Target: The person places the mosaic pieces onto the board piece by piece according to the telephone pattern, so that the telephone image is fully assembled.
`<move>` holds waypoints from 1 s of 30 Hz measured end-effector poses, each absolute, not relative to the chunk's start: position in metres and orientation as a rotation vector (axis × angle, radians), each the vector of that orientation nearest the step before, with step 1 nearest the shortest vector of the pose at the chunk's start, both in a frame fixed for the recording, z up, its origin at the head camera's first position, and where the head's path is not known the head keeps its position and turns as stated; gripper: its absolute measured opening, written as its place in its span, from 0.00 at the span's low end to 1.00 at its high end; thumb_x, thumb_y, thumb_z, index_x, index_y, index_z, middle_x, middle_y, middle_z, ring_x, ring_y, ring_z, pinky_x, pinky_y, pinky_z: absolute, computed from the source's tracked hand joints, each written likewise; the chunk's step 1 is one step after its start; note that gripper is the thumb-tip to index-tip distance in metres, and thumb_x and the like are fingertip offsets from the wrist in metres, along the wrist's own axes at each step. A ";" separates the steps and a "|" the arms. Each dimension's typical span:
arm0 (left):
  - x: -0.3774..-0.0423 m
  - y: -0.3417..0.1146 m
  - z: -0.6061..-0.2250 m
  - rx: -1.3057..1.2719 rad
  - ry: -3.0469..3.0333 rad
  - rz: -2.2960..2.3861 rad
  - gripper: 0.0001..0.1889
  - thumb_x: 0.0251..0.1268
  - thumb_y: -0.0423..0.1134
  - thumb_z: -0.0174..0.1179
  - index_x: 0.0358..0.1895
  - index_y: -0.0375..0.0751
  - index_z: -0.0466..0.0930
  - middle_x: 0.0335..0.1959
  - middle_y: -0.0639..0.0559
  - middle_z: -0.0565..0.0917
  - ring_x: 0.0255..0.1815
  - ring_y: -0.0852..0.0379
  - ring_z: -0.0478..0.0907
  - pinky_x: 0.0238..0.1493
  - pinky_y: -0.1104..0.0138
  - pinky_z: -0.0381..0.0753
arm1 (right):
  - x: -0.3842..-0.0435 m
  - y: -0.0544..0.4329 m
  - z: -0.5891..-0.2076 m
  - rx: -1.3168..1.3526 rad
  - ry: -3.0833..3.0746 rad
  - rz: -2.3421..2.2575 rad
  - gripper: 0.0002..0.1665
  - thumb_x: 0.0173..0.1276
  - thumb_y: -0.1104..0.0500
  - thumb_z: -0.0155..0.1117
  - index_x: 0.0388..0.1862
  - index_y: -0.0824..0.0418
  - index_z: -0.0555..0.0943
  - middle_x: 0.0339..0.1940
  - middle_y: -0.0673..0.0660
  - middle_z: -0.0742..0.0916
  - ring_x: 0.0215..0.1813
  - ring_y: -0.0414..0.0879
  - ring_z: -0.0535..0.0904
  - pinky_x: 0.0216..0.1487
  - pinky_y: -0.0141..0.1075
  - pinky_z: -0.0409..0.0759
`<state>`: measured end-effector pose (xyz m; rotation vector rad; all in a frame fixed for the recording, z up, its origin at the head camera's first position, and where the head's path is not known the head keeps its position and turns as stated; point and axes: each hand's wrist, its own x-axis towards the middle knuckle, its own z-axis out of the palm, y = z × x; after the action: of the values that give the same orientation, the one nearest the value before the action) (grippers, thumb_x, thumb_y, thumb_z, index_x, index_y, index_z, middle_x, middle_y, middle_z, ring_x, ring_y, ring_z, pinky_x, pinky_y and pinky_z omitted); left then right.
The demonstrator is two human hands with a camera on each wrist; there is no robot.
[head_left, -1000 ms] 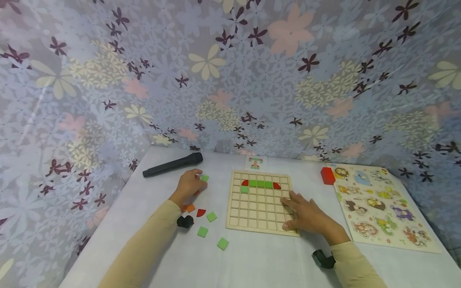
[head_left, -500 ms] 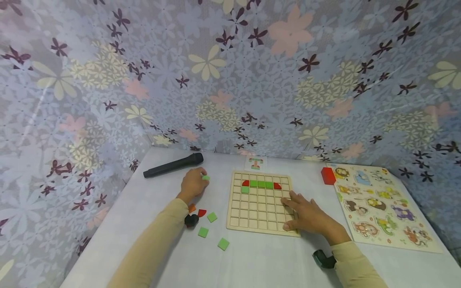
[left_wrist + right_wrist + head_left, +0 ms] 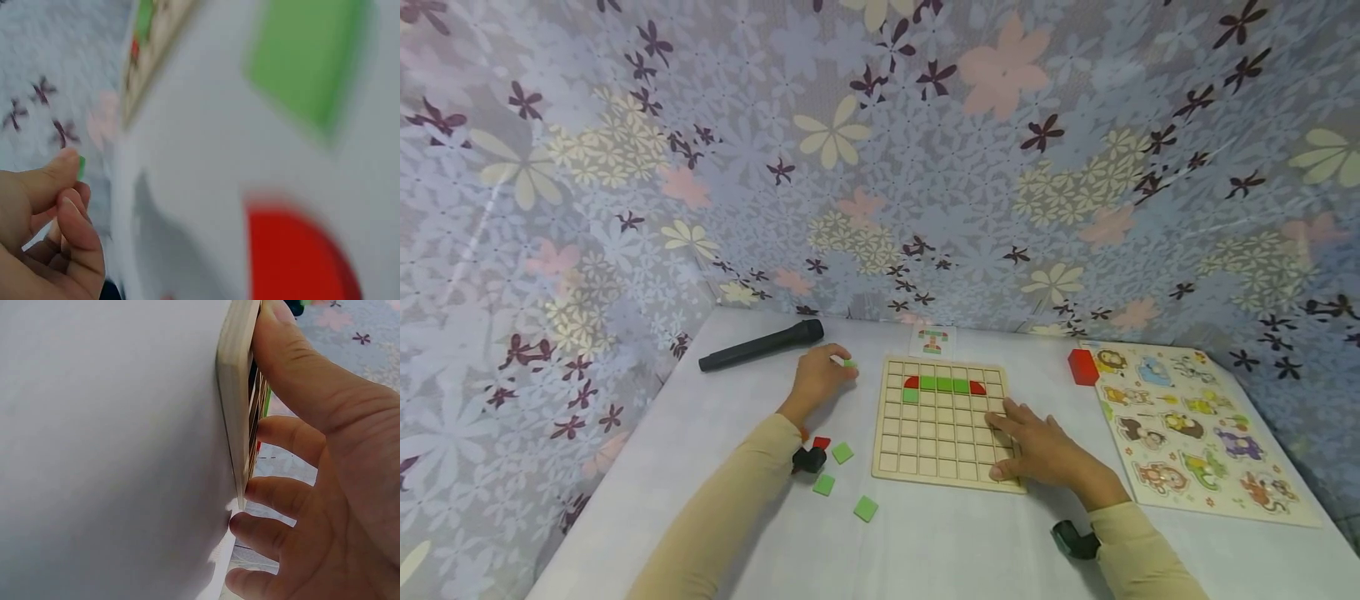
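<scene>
My left hand (image 3: 818,379) pinches a small green square tile (image 3: 850,363) between thumb and fingertips, left of the wooden grid board (image 3: 925,433). In the left wrist view only an edge of that green tile (image 3: 82,167) shows past the thumb. My right hand (image 3: 1045,450) rests on the board's right edge, fingers spread, thumb on the rim. Near the top of the board lies a row of green squares with a red quarter-round piece (image 3: 911,382) at its left end and another red quarter-round piece (image 3: 977,388) at its right. A green piece (image 3: 911,396) sits under the left one.
Loose green tiles (image 3: 866,509) and a red piece (image 3: 822,443) lie near my left wrist. A pattern card (image 3: 933,340) stands behind the board. A black microphone (image 3: 760,346) lies back left. A red block (image 3: 1082,367) and an animal puzzle board (image 3: 1206,437) are at right.
My left hand has come away from the loose pieces and moved right toward the board with the green tile. My right hand has stayed on the board's edge.
</scene>
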<state>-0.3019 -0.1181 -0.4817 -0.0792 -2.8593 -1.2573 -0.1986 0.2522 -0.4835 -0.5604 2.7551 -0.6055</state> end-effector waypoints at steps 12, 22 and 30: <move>-0.277 0.005 -0.470 -0.271 -2.811 -1.893 0.16 0.65 0.36 0.69 0.56 0.44 0.85 0.34 0.50 0.87 0.37 0.45 0.85 0.34 0.60 0.82 | -0.200 0.254 -0.486 -0.544 2.767 -0.572 0.58 0.55 0.32 0.73 0.78 0.60 0.68 0.79 0.74 0.60 0.78 0.76 0.53 0.67 0.78 0.48; -0.269 0.056 -0.488 -0.197 -2.962 -1.579 0.13 0.59 0.38 0.75 0.46 0.47 0.87 0.41 0.56 0.86 0.34 0.59 0.79 0.41 0.63 0.81 | -0.200 0.253 -0.487 -0.561 2.775 -0.559 0.57 0.55 0.31 0.73 0.77 0.59 0.68 0.79 0.73 0.61 0.78 0.75 0.55 0.66 0.78 0.49; -0.269 0.070 -0.490 -0.276 -3.040 -1.342 0.12 0.59 0.37 0.74 0.46 0.45 0.89 0.42 0.55 0.87 0.41 0.57 0.82 0.41 0.63 0.82 | -0.200 0.254 -0.486 -0.550 2.788 -0.563 0.57 0.55 0.32 0.74 0.77 0.59 0.69 0.79 0.74 0.62 0.77 0.76 0.55 0.66 0.79 0.49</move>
<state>-0.2690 0.0697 -0.4899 -0.2761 -3.0400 -1.3420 -0.1997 0.2539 -0.4862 -0.5503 2.7878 -0.5625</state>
